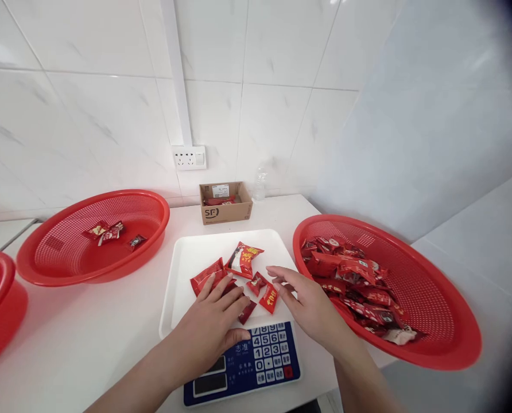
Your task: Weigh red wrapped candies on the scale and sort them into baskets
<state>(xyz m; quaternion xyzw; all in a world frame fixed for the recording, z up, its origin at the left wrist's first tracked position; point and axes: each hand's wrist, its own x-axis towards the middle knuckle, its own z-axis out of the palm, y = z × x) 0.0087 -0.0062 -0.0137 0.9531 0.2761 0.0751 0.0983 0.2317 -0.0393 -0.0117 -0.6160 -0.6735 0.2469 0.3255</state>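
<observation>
Hands at the tray (187, 252)
Left hand (215, 328) spread flat on red packets (208, 276); right hand (310, 307) open, holding nothing.

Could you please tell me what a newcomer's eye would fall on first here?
The left hand and right hand lie open among red snack packets on the white scale tray at centre. A heaped red basket sits at right; a near-empty red basket sits at left.
</observation>
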